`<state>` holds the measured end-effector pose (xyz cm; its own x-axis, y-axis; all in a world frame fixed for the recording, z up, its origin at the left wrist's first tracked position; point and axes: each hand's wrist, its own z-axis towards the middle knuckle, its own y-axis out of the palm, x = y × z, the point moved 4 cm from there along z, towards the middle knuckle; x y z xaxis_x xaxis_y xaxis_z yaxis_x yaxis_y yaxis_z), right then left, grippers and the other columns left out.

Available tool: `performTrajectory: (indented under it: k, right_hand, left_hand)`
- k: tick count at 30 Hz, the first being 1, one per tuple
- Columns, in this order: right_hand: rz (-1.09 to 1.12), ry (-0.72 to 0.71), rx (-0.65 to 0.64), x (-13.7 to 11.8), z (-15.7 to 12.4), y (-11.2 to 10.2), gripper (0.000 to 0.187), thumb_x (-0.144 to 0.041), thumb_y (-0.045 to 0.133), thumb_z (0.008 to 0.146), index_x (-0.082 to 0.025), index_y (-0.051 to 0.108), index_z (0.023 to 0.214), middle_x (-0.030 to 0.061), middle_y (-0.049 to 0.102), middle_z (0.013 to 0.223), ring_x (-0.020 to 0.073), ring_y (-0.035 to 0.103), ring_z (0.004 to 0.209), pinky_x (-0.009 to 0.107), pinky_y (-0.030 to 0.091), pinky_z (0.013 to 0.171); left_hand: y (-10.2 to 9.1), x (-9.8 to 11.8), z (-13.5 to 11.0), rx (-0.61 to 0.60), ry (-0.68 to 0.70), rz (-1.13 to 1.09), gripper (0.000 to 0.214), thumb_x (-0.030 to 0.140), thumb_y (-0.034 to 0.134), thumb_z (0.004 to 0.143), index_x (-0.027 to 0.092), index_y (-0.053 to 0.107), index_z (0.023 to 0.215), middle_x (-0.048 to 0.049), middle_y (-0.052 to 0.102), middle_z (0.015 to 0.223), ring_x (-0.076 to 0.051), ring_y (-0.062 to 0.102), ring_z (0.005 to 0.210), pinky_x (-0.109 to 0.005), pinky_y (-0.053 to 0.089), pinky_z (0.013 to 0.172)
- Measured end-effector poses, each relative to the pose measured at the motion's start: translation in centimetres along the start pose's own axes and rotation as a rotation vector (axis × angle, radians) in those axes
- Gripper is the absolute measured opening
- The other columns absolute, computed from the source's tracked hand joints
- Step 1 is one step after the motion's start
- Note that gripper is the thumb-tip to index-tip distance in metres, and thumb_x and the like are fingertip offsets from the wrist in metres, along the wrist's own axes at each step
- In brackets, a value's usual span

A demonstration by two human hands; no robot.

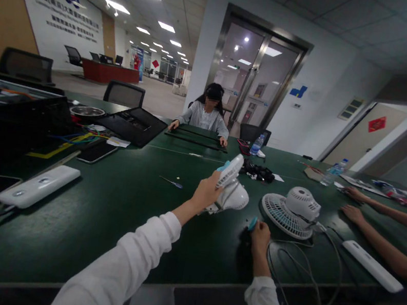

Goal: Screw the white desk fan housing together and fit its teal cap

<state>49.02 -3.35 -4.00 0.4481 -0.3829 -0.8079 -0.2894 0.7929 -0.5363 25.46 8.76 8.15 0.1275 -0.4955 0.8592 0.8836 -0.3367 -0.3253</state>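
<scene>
My left hand (205, 193) is closed around the grille edge of a small white fan (236, 194), holding it tilted just above the green table. A bit of light blue shows at the grille's upper edge. Lower and to the right, my right hand (261, 237) pinches a small light-blue round piece (253, 224) close to the tabletop. A second white fan (297, 210) lies grille-down right of my hands, with its cable looping off the table's near edge. A small screwdriver (171, 182) rests left of the held fan.
Across the green table (117, 221) a person (206, 114) holds a black frame (198, 138). Another person's hands (353, 214) rest at the right. White power strips (39, 185) lie at both sides. Further back are a black cable bundle (257, 171) and a water bottle (257, 145).
</scene>
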Motion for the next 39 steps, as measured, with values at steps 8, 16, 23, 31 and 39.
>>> performTrajectory:
  k: [8, 16, 23, 31, 39]
  right_hand:
    - [-0.355, -0.389, -0.258, -4.4, -4.5, 3.8, 0.030, -0.033, 0.053, 0.088, -0.016, 0.054, 0.113, 0.0070, 0.057, 0.113, 0.0194, 0.058, 0.096, 0.041, 0.050, 0.080]
    - [-0.639, -0.399, -0.112, -5.4, -3.3, 4.2, 0.031, -0.032, 0.053, 0.088, -0.017, 0.053, 0.115, 0.0079, 0.055, 0.118, 0.0213, 0.056, 0.102, 0.044, 0.048, 0.084]
    - [-0.776, -0.327, -0.107, -2.7, -0.4, 3.0, 0.030, -0.032, 0.052, 0.089, -0.018, 0.053, 0.115, 0.0078, 0.055, 0.119, 0.0200, 0.057, 0.100, 0.042, 0.049, 0.083]
    - [-0.759, -0.316, -0.235, -2.1, 0.8, 2.7, 0.030, -0.032, 0.053, 0.088, -0.016, 0.054, 0.114, 0.0078, 0.056, 0.115, 0.0193, 0.058, 0.097, 0.040, 0.050, 0.081]
    - [-0.632, -0.243, -0.225, -5.8, -0.2, 2.1, 0.027, -0.031, 0.053, 0.088, -0.017, 0.055, 0.111, 0.0065, 0.058, 0.110, 0.0176, 0.059, 0.091, 0.038, 0.051, 0.077]
  left_hand:
    - [-11.9, -5.3, -7.3, 0.515, -0.338, -0.515, 0.022, 0.015, 0.063, 0.078, 0.016, 0.054, 0.099, 0.0010, 0.064, 0.085, -0.012, 0.063, 0.071, -0.029, 0.054, 0.068]
    - [-18.5, -10.1, -17.0, 0.549, -0.729, -0.559, 0.010, 0.001, 0.058, 0.066, 0.011, 0.057, 0.069, -0.0034, 0.063, 0.056, -0.019, 0.064, 0.049, -0.031, 0.053, 0.053]
    - [-23.3, -9.6, -16.8, 0.560, -0.556, -0.057, 0.028, 0.020, 0.071, 0.053, 0.017, 0.060, 0.078, -0.0114, 0.062, 0.103, -0.040, 0.043, 0.121, -0.058, 0.030, 0.102]
    - [-20.8, -4.4, -12.7, 0.365, -0.124, 0.203, 0.052, 0.041, 0.059, 0.072, 0.021, 0.048, 0.119, -0.0084, 0.047, 0.132, -0.027, 0.041, 0.126, -0.046, 0.028, 0.108]
    - [-17.8, -4.8, -11.8, 0.203, -0.139, 0.227, 0.061, 0.033, 0.066, 0.071, 0.021, 0.041, 0.126, -0.0092, 0.050, 0.128, -0.027, 0.049, 0.117, -0.047, 0.039, 0.099]
